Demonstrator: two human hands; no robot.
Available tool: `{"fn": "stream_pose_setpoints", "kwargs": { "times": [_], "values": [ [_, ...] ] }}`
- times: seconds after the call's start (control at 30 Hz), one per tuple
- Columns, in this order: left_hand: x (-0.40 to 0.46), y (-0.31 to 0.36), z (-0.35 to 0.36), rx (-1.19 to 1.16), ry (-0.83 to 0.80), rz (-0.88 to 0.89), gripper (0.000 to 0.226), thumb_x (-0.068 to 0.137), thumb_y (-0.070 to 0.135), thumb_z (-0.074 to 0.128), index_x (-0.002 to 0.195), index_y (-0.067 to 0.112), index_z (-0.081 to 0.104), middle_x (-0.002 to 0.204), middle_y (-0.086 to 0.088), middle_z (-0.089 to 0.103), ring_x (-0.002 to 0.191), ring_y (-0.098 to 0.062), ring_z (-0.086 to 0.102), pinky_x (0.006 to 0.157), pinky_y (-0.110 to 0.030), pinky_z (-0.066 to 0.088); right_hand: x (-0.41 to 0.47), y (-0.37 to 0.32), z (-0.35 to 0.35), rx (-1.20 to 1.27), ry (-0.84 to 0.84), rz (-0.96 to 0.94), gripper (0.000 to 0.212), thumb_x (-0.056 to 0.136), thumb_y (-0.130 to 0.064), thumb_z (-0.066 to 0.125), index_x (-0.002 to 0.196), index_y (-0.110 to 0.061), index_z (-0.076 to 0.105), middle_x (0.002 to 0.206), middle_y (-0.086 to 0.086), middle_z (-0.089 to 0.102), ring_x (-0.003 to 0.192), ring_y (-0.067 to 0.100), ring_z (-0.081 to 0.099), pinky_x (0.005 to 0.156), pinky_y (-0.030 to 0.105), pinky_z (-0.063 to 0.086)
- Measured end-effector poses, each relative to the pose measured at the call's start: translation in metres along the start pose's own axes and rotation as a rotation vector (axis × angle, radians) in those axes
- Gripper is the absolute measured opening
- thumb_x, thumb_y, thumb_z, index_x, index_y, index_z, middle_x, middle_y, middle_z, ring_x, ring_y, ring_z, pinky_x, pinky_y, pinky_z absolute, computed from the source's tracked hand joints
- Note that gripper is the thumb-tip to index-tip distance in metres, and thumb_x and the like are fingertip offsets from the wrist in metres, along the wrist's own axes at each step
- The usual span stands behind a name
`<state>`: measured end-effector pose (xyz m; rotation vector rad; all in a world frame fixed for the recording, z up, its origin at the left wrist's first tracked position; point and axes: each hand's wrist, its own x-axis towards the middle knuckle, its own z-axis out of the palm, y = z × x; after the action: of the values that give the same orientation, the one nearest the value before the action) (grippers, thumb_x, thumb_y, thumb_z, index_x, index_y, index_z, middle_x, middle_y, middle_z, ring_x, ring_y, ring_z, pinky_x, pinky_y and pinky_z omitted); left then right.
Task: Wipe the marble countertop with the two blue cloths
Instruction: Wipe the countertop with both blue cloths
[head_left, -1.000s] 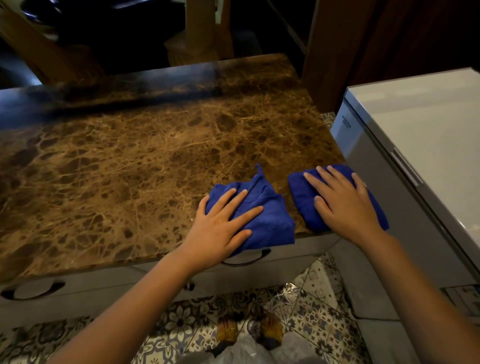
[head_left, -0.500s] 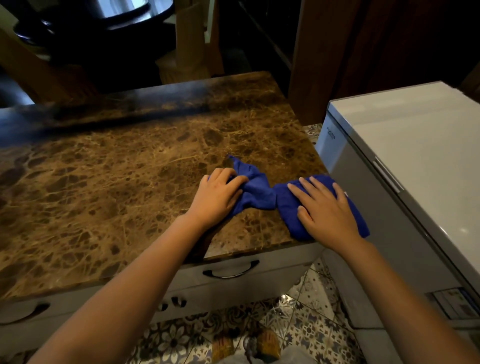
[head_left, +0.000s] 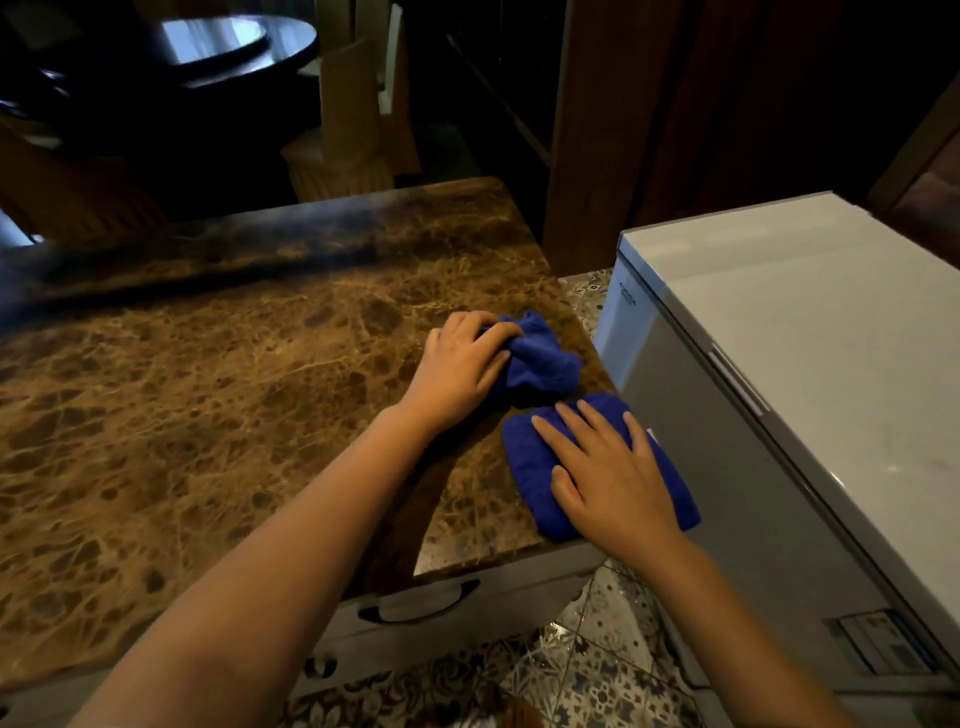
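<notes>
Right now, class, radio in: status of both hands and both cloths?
Left hand bunching far blue cloth. Right hand flat on near blue cloth, overhanging marble countertop edge. White appliance close on the right.

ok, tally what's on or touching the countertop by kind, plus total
Blue cloths: 2 (bunched cloth, flat cloth)
Hands: 2 (left hand gripping the bunched cloth, right hand flat on the flat cloth)
Total: 4
Both cloths lie near the right edge of the countertop.
</notes>
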<state>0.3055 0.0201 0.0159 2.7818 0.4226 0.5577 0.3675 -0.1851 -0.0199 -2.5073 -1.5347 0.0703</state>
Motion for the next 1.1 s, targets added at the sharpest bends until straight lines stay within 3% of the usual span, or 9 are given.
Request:
{"fn": "stream_pose_setpoints", "kwargs": {
  "times": [0.23,0.33,0.5,0.63,0.83,0.97,1.1],
  "values": [
    [0.027,0.014,0.043,0.006,-0.142,0.042,0.034,0.094,0.029,0.043,0.127,0.022,0.05,0.127,-0.01,0.051,0.119,-0.029,0.041,0.091,-0.043,0.033,-0.001,0.001,-0.001,0.022,0.008,-0.01,0.054,0.088,-0.038,0.026,0.142,-0.032,0.024,0.152,0.0,0.029,0.141,0.019,0.018,0.113,0.05,0.004],
    [0.031,0.009,0.051,0.058,-0.203,0.073,0.04,0.094,0.035,0.039,0.133,0.029,0.043,0.138,-0.008,0.044,0.129,-0.027,0.034,0.096,-0.045,0.03,-0.001,0.0,-0.003,0.018,0.017,-0.011,0.055,0.087,-0.038,0.025,0.141,-0.03,0.027,0.15,0.002,0.034,0.14,0.021,0.024,0.112,0.051,0.007],
    [0.037,0.006,0.058,0.149,-0.374,0.052,0.05,0.092,0.054,0.026,0.141,0.047,0.017,0.159,0.0,0.008,0.145,-0.025,-0.001,0.109,-0.063,0.0,-0.002,-0.001,-0.003,0.013,0.023,0.001,0.054,0.086,-0.038,0.027,0.14,-0.03,0.031,0.147,0.003,0.039,0.138,0.022,0.029,0.11,0.051,0.009],
    [0.04,0.005,0.056,0.187,-0.384,0.051,0.054,0.09,0.06,0.026,0.14,0.05,0.011,0.159,-0.001,0.003,0.144,-0.028,-0.006,0.108,-0.063,-0.011,-0.001,-0.001,-0.002,0.006,0.02,0.003,0.054,0.086,-0.038,0.027,0.139,-0.03,0.032,0.147,0.003,0.039,0.138,0.023,0.029,0.11,0.052,0.008],
    [0.023,0.007,0.04,0.067,-0.274,-0.034,0.058,0.09,0.056,0.031,0.143,0.043,0.012,0.159,-0.002,0.005,0.145,-0.022,-0.002,0.111,-0.061,-0.005,-0.002,-0.001,-0.003,0.022,0.015,-0.005,0.055,0.086,-0.039,0.024,0.141,-0.03,0.029,0.15,0.003,0.035,0.14,0.022,0.024,0.111,0.051,0.006],
    [-0.011,-0.011,0.014,0.145,-0.127,-0.16,0.056,0.09,0.051,0.037,0.142,0.035,0.024,0.153,-0.008,0.028,0.141,-0.023,0.02,0.111,-0.059,0.006,-0.002,-0.001,-0.001,0.036,0.017,-0.012,0.055,0.086,-0.039,0.021,0.141,-0.031,0.027,0.151,0.001,0.031,0.141,0.021,0.02,0.112,0.05,0.005],
    [-0.057,-0.039,-0.013,0.244,-0.199,-0.354,0.05,0.09,0.048,0.037,0.136,0.029,0.04,0.14,-0.007,0.045,0.13,-0.026,0.037,0.107,-0.057,0.025,-0.002,0.001,0.001,0.041,0.029,-0.016,0.053,0.088,-0.038,0.025,0.141,-0.032,0.026,0.152,0.0,0.029,0.141,0.019,0.018,0.113,0.051,0.006]
  ]
}}
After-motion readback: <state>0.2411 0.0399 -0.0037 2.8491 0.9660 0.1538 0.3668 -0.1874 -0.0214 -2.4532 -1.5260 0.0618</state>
